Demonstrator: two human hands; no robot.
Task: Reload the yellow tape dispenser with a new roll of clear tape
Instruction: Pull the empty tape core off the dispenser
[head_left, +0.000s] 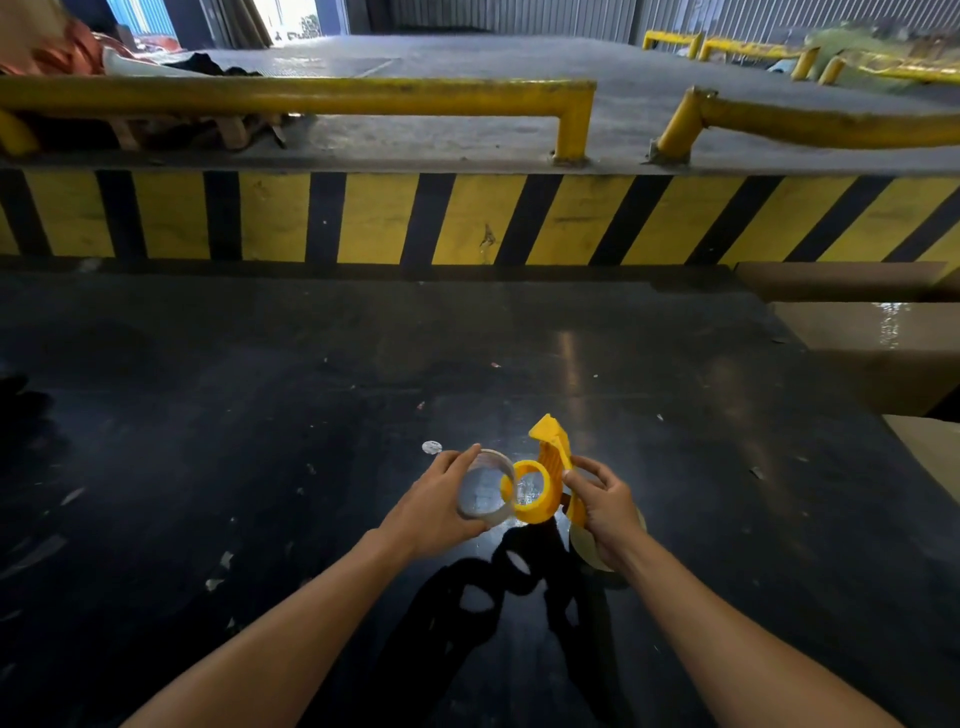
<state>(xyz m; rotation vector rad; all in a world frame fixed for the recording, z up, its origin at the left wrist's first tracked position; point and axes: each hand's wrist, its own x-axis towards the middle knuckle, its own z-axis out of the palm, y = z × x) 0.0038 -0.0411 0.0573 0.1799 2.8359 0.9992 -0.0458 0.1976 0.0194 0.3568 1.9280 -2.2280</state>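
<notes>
My right hand (608, 506) grips the yellow tape dispenser (551, 457) by its handle, its pointed end up and its round hub (531, 491) turned to the left. My left hand (431, 506) holds a roll of clear tape (485, 486) by its rim, its open side facing the hub. The roll's right edge overlaps the hub's left edge; whether it sits on the hub I cannot tell. Both are held above a dark table (260, 415). A pale roll-like shape (587, 551) shows under my right hand, mostly hidden.
A small white round scrap (431, 447) lies on the table just beyond my left hand. Bits of tape litter the surface. Cardboard boxes (857, 332) stand at the right. A yellow-and-black striped dock edge (467, 218) with yellow rails (311, 96) runs behind the table.
</notes>
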